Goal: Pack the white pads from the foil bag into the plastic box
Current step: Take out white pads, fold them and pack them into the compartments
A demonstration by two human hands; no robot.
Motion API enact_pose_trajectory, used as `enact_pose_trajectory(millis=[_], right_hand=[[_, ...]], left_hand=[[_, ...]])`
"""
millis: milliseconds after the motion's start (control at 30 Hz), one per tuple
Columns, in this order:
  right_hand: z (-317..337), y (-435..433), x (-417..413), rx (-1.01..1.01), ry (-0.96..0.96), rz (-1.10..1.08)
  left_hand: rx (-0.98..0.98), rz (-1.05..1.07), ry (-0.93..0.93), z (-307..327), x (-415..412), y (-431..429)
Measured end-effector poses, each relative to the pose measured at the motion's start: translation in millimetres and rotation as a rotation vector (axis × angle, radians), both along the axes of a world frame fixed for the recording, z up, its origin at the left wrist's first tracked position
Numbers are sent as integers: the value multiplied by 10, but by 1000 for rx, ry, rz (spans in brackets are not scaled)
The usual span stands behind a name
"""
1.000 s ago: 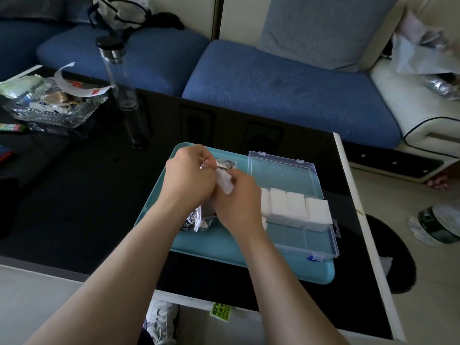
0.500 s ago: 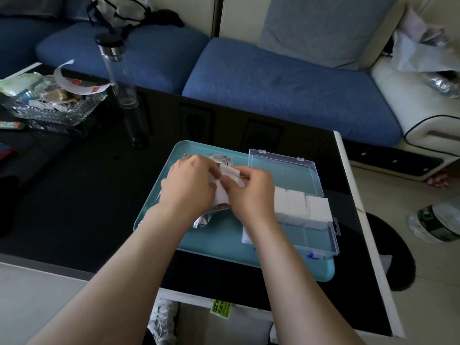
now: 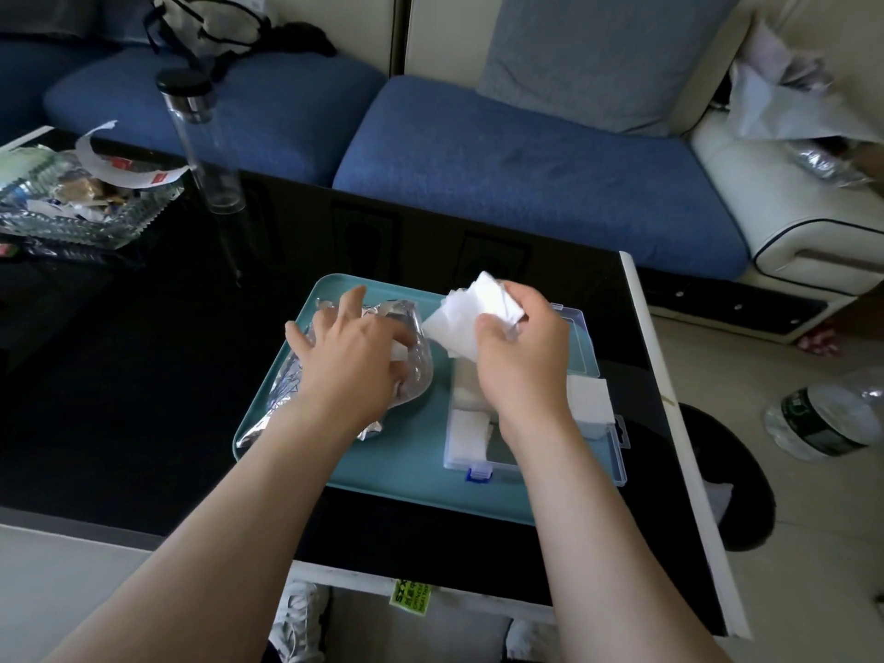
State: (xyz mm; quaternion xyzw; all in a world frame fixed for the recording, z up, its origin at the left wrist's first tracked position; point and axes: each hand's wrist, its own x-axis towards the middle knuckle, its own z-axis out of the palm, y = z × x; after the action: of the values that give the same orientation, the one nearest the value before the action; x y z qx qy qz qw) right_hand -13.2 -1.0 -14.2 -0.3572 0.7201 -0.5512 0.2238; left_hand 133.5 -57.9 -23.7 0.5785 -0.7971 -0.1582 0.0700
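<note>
Right hand (image 3: 521,361) grips a loose bunch of white pads (image 3: 471,318), thin, square and fanned out, at centre frame over the back of the plastic box (image 3: 564,476). Left hand (image 3: 354,361) lies with fingers spread on the crumpled foil bag (image 3: 287,399), left of centre, pressing it onto the teal tray (image 3: 406,461). Further pads sit in rows in the clear box, partly hidden by the right wrist.

Half a second earlier both hands met at the bag mouth; the right has since drawn away with the pads.

On the black desk (image 3: 143,375) beyond, upper left: a tall clear bottle (image 3: 210,160) and a glass dish (image 3: 71,217) of wrappers. Blue sofa (image 3: 526,174) behind.
</note>
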Motion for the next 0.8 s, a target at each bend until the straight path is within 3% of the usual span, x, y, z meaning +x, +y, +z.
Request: enact_pose_trajectory(millis=[133,200,300,400,533,600,800], right_hand=[[123,79,-132,-91,-102,-12],[143,105,-194,-118,-135,-43],[156,147,-263,-156,-196,-94],[171,172,-309,-186,-312,-116],[188,191,-362,-202,-475,-84],[213,234,-413,-185,-471,-76],[244,342,-521,-126,-369,-23]], left_hand=[[-41,50,191,106,-128,39],[-152,59,323,145,-216,76],[-256,111,720,230,-380,170],[189,213,1128,329,-591,276],[709,88,1380,313,-812,389],[794,73,1431,318,-871,436],[745,230,1402,210,-979,427]])
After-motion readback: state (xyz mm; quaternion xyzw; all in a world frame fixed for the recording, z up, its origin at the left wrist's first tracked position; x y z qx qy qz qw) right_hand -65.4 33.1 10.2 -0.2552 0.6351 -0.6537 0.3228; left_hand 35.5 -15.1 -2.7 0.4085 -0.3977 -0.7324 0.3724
